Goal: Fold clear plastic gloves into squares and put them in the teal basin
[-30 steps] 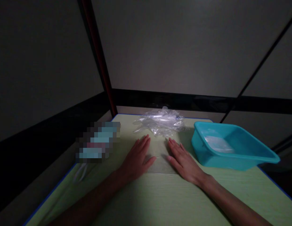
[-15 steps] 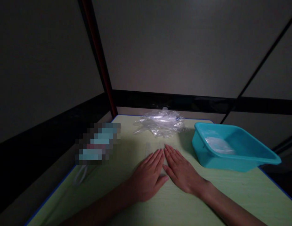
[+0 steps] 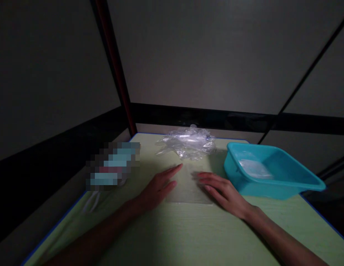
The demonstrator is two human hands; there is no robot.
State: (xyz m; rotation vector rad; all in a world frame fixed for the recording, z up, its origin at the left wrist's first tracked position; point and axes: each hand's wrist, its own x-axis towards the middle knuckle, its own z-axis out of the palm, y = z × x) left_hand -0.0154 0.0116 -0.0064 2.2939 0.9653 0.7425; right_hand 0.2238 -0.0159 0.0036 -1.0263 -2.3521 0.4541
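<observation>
A clear plastic bag lies flat on the pale green table in front of me, its near edge showing as a straight line. At its left side is my left hand, turned on edge with fingers stretched out and thumb apart. My right hand is over the bag's right side, palm down, fingers extended and slightly blurred. Neither hand grips anything. Whether the fingertips touch the bag is hard to tell.
Behind the bag sits a crumpled heap of clear plastic bags. A turquoise basin stands at the right with flat clear plastic inside. At the left edge lies a pixelated object with a white strap. Walls border the table.
My hands have moved apart from the middle, the left one leftward and the right one rightward, uncovering the flat bag between them. The view has shifted slightly.
</observation>
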